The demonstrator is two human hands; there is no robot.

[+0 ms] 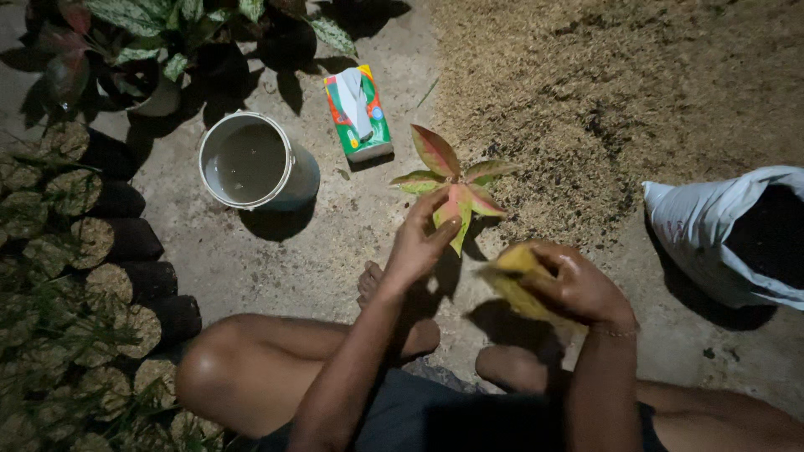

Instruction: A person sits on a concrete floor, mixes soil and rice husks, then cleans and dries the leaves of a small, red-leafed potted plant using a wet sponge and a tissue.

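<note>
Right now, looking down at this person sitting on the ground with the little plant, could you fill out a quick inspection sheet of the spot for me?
Surface: rough concrete ground, with a spread of pale husk-like material at upper right.
Job's things: small plant with red-green leaves; yellow leaf-like piece.
Clutter: white bucket holding some water; green tissue box; white sack of dark soil; rows of filled black nursery bags; potted plants.
Grippers: left hand pinches the small plant's leaves; right hand holds the yellow piece.
Cables: nothing seen.
Surroundings: dark, lit from above; the person's bare knees and feet are below.
</note>
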